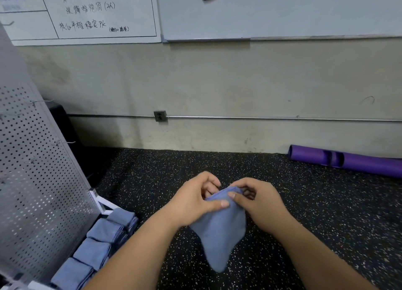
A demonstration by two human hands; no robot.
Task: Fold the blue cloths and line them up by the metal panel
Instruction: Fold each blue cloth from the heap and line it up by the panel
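— What is in the grip?

— The left hand and the right hand both pinch the far edge of a soft blue cloth, with the thumbs on its near face. It hangs from that grip over the black speckled rubber floor, and its loose end droops to a point on the near side.

— How far along is the job?

— Well under way, by the look of it. Four folded blue cloths lie in a row at the left, just beside the foot of the perforated grey metal panel. The held one looks only part folded and has not been placed.

— Is anything in the way?

— It seems not. A purple foam tube lies far right against the wall, well apart. A whiteboard hangs above.
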